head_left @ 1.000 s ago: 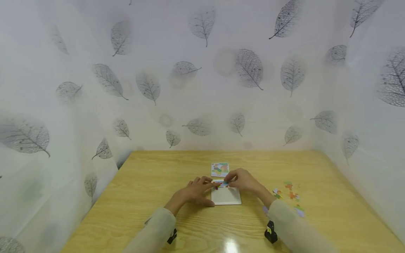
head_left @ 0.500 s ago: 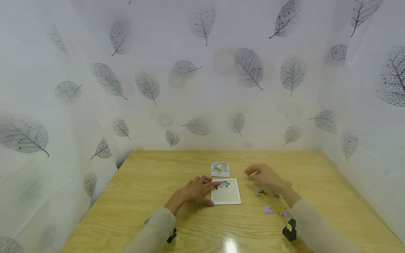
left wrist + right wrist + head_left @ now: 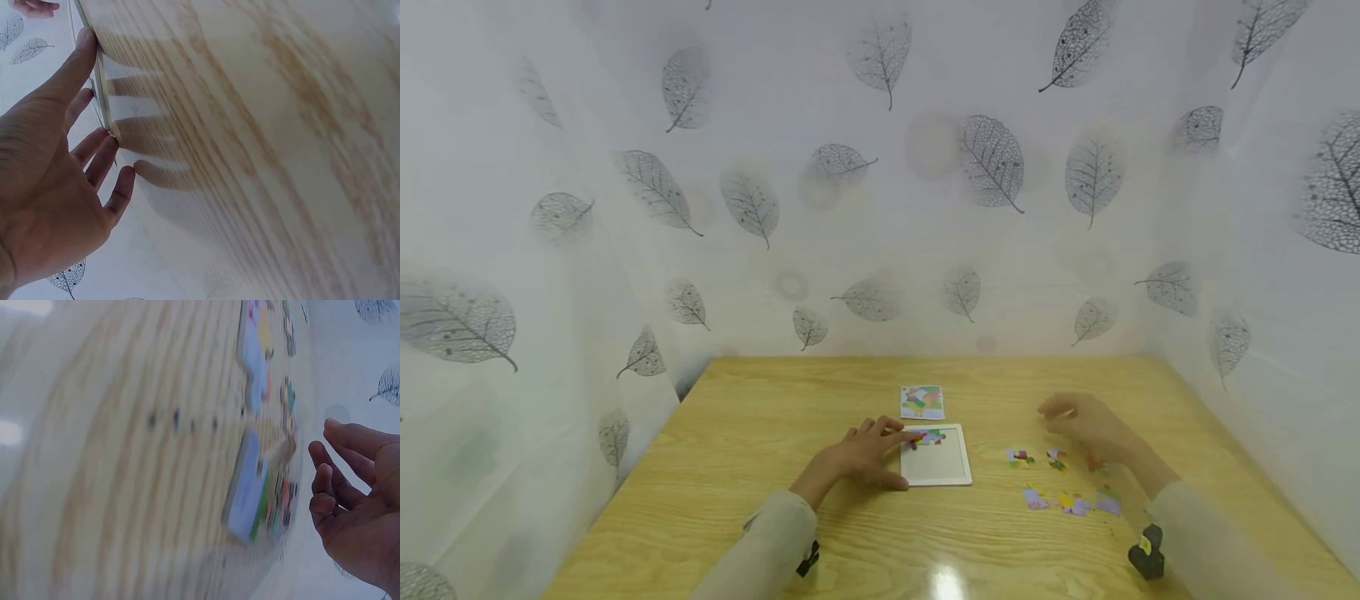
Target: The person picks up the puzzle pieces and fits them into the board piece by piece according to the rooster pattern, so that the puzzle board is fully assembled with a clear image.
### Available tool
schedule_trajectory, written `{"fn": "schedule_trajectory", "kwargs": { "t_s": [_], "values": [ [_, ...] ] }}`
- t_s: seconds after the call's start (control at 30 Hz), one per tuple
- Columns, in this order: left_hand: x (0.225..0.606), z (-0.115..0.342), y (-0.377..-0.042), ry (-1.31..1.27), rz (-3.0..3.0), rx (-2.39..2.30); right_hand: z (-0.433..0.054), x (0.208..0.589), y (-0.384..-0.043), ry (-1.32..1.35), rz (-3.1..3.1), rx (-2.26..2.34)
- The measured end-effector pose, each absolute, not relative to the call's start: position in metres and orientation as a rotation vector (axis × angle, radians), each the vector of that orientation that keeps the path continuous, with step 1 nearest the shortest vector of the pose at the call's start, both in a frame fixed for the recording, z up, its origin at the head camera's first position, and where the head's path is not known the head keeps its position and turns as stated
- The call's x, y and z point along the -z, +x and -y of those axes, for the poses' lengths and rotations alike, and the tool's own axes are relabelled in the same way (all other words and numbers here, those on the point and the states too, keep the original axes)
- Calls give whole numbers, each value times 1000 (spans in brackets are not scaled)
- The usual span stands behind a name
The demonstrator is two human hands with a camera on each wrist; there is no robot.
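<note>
My left hand (image 3: 867,458) rests at the left side of a white puzzle tray (image 3: 955,481), index finger reaching over its upper left corner and thumb at the lower left. Along the tray's top edge lie joined jigsaw pieces (image 3: 935,436), partly hidden by that finger. In the left wrist view, the thumb and fingers of the left hand (image 3: 56,162) meet the tray's thin edge (image 3: 102,94). My right hand (image 3: 1093,425) hovers above the loose jigsaw pieces at the right, holding nothing. The right wrist view shows its fingers loosely bent (image 3: 362,487), apart from a lilac and green piece (image 3: 244,500).
A square picture card (image 3: 922,402) lies just behind the tray. Several loose pieces are spread on the wooden table (image 3: 775,400), among them a lilac piece (image 3: 1034,498) and a yellow and lilac piece (image 3: 1072,503). A leaf-patterned curtain (image 3: 880,250) surrounds the table.
My right hand has let go of a piece at the tray's top row and moved right, over the loose pieces. The left hand has stayed at the tray.
</note>
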State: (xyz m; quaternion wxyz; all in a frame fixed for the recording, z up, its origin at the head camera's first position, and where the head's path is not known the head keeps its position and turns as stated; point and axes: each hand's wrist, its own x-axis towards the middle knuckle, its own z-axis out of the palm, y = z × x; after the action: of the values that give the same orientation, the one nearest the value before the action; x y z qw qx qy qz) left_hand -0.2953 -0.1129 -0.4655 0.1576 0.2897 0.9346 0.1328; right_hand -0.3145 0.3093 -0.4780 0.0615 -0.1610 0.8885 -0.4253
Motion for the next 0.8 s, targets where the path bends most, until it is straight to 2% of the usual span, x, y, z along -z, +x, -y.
{"fn": "schedule_trajectory", "kwargs": {
  "t_s": [0.2,0.37,0.8],
  "values": [
    [465,112,-296,824,-2677,-372,-336,481,-310,-435,-2553,1388],
    [465,111,-297,830,-2677,-362,-352,482,-307,-501,-2604,1336],
    [465,111,-297,821,-2690,-370,-365,472,-296,-617,-2621,1268]
  ]
}}
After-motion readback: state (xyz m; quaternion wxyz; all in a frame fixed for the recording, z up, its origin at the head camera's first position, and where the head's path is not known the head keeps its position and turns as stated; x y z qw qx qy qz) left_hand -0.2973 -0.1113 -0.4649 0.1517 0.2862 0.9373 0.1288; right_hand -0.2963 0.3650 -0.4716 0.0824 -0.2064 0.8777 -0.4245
